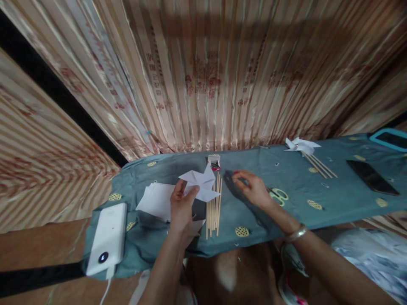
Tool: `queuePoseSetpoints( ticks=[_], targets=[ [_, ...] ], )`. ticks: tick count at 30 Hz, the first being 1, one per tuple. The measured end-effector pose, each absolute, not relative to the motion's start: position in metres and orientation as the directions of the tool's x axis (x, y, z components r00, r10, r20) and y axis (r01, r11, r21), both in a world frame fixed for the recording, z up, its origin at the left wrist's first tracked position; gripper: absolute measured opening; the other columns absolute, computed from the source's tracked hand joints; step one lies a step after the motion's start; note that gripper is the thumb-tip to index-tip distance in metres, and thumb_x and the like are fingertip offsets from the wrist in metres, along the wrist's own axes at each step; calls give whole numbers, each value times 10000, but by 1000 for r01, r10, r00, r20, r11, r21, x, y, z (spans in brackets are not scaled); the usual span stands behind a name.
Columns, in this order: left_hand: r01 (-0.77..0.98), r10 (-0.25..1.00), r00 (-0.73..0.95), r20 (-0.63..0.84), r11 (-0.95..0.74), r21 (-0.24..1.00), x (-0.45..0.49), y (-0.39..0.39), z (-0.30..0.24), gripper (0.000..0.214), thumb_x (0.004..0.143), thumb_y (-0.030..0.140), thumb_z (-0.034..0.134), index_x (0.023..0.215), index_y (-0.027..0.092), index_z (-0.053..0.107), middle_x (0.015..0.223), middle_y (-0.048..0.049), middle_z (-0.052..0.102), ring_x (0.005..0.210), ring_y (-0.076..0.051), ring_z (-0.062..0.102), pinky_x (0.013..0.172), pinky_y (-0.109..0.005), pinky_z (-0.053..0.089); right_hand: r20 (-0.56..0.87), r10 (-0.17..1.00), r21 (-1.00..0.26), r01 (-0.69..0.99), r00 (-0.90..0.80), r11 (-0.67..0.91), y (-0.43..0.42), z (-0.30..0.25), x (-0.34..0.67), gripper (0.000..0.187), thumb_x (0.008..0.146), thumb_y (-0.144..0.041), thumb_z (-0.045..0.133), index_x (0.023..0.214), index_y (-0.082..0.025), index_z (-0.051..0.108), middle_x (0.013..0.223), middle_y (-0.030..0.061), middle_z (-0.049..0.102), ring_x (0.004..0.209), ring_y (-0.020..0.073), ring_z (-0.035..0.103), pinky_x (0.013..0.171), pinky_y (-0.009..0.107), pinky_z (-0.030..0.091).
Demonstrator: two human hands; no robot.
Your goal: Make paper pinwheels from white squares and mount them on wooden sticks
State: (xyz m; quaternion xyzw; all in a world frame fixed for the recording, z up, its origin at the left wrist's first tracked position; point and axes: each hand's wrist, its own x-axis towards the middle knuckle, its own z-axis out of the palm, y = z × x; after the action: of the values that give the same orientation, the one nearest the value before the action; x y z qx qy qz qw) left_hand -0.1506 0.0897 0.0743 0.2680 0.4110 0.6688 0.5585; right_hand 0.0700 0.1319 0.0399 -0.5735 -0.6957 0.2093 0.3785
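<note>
My left hand (182, 203) is closed on a folded white paper pinwheel (202, 183), held just above the teal cloth-covered board (260, 207). Under it lies a bundle of thin wooden sticks (213, 208), and to its left a stack of white paper squares (155, 200). My right hand (251, 186) rests on the cloth to the right, its fingertips pinched on something small that I cannot make out. Scissors with yellow-green handles (280, 195) lie partly under that hand. A small red and white box (214, 162) stands behind the pinwheel.
A white power bank (108, 237) with a cable lies at the board's left end. A finished pinwheel on sticks (302, 146) lies at the back right, beside a black phone (372, 177) and a blue-cased device (389, 139). Striped curtains hang behind.
</note>
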Motion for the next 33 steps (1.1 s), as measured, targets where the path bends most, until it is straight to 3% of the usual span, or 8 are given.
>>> queuePoseSetpoints(
  ticks=[5,9,16,22,27,33],
  targets=[
    [-577,944,-298,-142,-60,815,-165,99,81,435,489,209,862,850,169,622,812,-2,721,696,-150,679,707,-265,521,315,937,-497,816,-149,296,199,54,35,210,832,-159,528,899,-156,727,1358,141,562,1317,277,443,1101,420,325],
    [-594,935,-320,-156,-70,801,-167,100,82,426,479,202,871,811,168,608,763,13,710,702,-161,690,718,-278,535,258,938,-329,892,-230,309,223,52,17,223,822,-124,529,890,-115,742,1442,182,478,1329,313,417,1092,443,321],
    [-598,944,-299,-141,-70,798,-170,98,81,431,511,199,859,885,170,648,839,-2,723,709,-160,695,707,-273,540,150,930,-125,927,-336,355,227,57,9,215,807,-134,555,898,-124,749,1521,162,386,1329,343,394,1034,459,364],
    [-597,948,-283,-143,-58,800,-171,98,76,464,551,194,842,979,175,662,873,-6,732,721,-143,686,724,-258,523,87,936,-65,936,-341,347,235,54,6,185,812,-234,620,898,-145,758,1466,152,469,1304,315,439,1047,425,359],
    [-579,954,-270,-129,-54,813,-172,96,76,432,578,205,829,975,171,662,875,-9,727,711,-142,678,707,-256,520,76,940,-63,939,-334,339,242,50,5,192,788,-158,597,890,-134,758,1360,176,571,1289,293,473,1062,395,350],
    [-580,958,-263,-119,-59,812,-174,94,77,432,586,207,825,980,178,649,885,-10,725,708,-148,683,699,-265,529,116,933,-94,931,-340,352,242,44,3,245,814,-102,512,899,-95,741,1431,208,494,1267,336,486,1016,421,399]
  ],
)
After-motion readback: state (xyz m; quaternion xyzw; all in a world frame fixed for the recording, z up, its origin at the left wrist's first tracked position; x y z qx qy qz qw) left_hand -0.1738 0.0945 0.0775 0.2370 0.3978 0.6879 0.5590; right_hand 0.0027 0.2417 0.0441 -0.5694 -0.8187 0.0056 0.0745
